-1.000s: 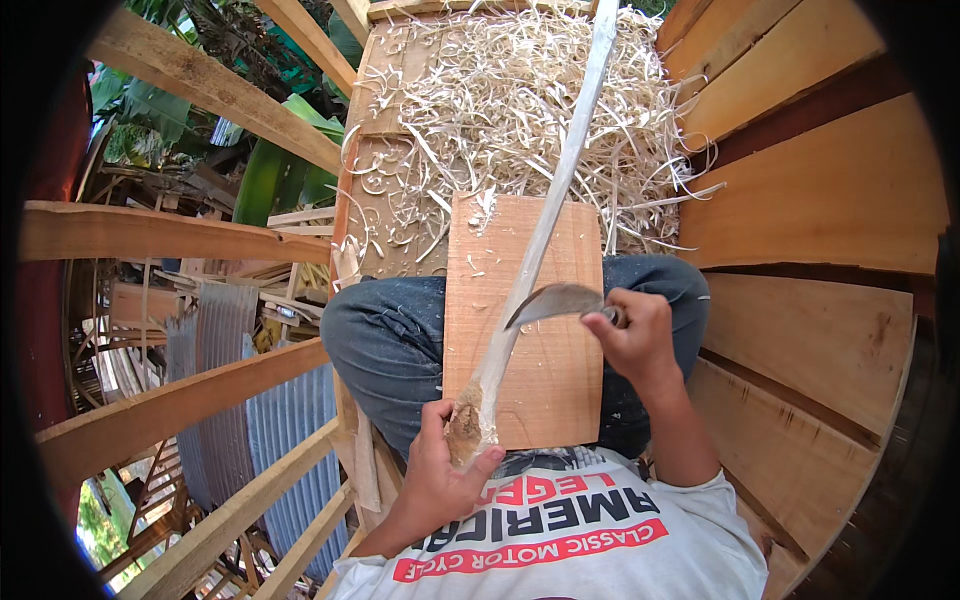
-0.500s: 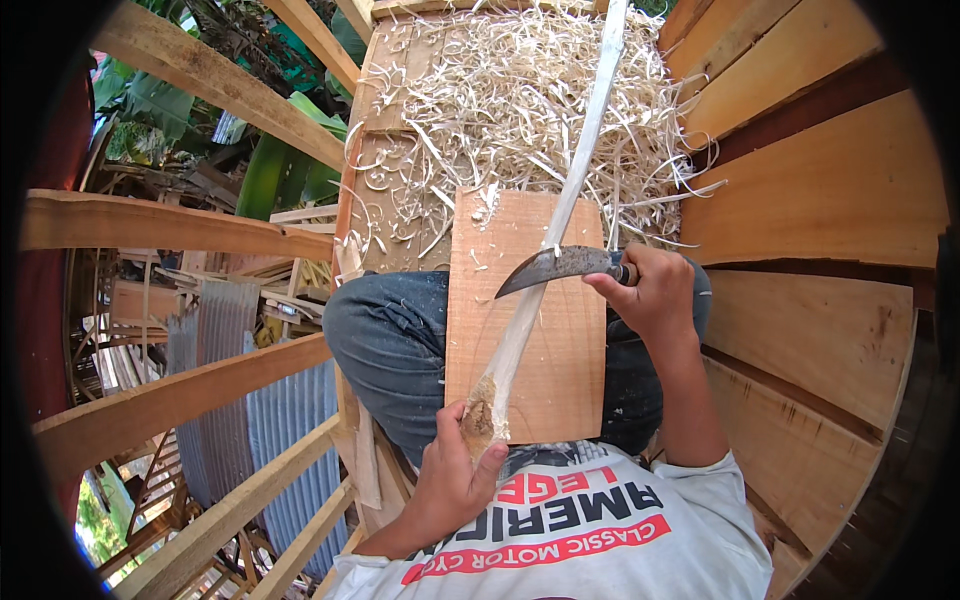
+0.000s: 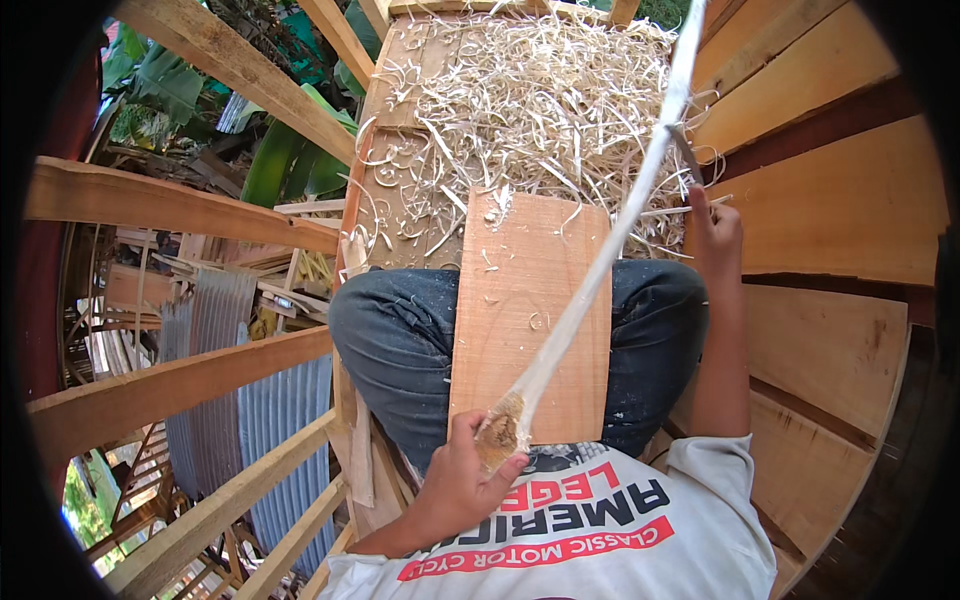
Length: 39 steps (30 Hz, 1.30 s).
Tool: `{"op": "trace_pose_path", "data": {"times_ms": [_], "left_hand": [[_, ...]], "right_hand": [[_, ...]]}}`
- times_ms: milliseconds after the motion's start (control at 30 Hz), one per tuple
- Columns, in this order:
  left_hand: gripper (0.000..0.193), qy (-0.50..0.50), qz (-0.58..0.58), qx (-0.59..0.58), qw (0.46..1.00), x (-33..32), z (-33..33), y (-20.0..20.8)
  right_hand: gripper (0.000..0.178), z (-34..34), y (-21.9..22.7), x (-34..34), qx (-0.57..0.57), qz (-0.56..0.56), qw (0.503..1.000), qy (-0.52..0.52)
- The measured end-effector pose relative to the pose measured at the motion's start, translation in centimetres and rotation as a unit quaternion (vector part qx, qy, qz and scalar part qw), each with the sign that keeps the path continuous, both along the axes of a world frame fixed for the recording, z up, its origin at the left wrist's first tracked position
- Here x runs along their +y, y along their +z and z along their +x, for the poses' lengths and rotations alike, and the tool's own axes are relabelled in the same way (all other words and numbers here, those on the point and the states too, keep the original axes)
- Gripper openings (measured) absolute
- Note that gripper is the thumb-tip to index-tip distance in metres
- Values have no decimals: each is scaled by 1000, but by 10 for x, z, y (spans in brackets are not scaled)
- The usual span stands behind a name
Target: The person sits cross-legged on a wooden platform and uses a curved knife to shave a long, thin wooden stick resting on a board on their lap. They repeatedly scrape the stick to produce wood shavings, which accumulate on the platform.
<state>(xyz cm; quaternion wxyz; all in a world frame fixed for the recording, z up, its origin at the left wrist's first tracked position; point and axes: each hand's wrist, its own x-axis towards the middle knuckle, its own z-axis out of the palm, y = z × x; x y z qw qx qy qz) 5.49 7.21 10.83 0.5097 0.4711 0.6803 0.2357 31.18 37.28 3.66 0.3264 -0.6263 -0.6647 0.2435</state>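
A long pale peeled wooden stick [image 3: 610, 250] slants from my lap up to the far right. My left hand [image 3: 468, 478] is closed around its thick, rough brown butt end, close to my shirt. Farther out on the right, my right hand [image 3: 716, 228] grips a curved knife, its handle mostly hidden in the fingers. The dark knife blade [image 3: 686, 155] lies against or just beside the stick's upper part; contact is hard to make out. Beneath the stick, a flat wooden board [image 3: 530, 320] rests across my lap, with a few small shavings on it.
Curly wood shavings [image 3: 560, 110] heap over the plank floor [image 3: 400, 190] ahead of me. A slatted wooden railing [image 3: 180, 205] runs along the left, with corrugated sheets [image 3: 290, 450] beyond it. Wooden panels [image 3: 820, 200] wall the right side.
My right hand and the knife have moved away from me, up the stick toward its far end. The stick's far end has swung right; my left hand keeps its hold.
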Motion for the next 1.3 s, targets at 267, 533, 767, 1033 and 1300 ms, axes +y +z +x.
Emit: {"op": "trace_pose_path", "data": {"times_ms": [267, 533, 767, 1033, 1300], "left_hand": [[43, 142, 15, -105, 984, 16, -23, -4], [36, 188, -44, -219, 956, 15, -11, -5], [31, 178, -43, -220, 958, 17, -7, 3], [28, 139, -33, -181, 973, 11, -1, 4], [29, 75, 3, -150, 986, 8, 4, 1]], "right_hand": [[58, -37, -13, -109, 131, -85, 984, 90], [27, -64, 1, -138, 84, -44, 977, 188], [26, -71, 6, -146, 40, -31, 976, 211], [28, -69, 23, -130, -117, -4, 984, 136], [26, -63, 18, -94, -78, 13, 996, 32]]}}
